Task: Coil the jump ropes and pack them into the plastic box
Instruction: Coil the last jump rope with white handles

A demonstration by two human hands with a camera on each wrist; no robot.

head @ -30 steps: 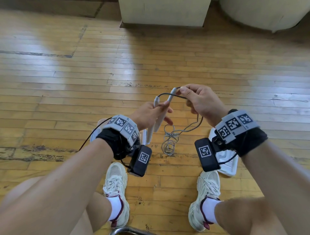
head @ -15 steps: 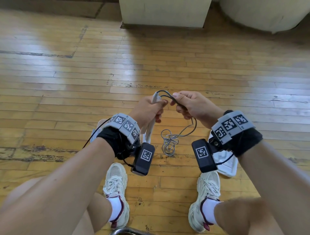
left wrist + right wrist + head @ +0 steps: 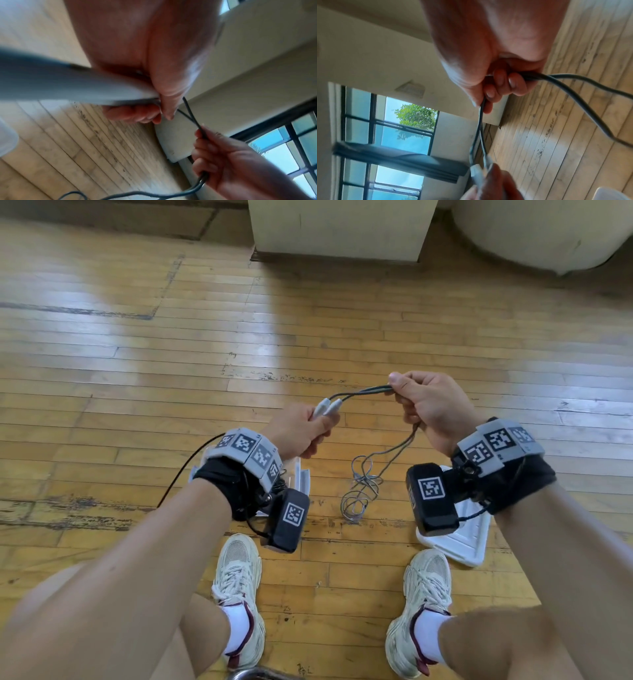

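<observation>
L hand (image 3: 298, 433) grips both handles (image 3: 327, 408), R hand (image 3: 428, 405) pinches doubled cord (image 3: 363, 392) stretched between; slack (image 3: 359, 491) hangs below R.

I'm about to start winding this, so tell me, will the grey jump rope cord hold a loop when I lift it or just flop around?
Probably floppy: the cord sags between the left hand and right hand, and the rest lies tangled on the floor. It looks thin and light. The pale handles look stiff, so they should anchor the coil.
</observation>
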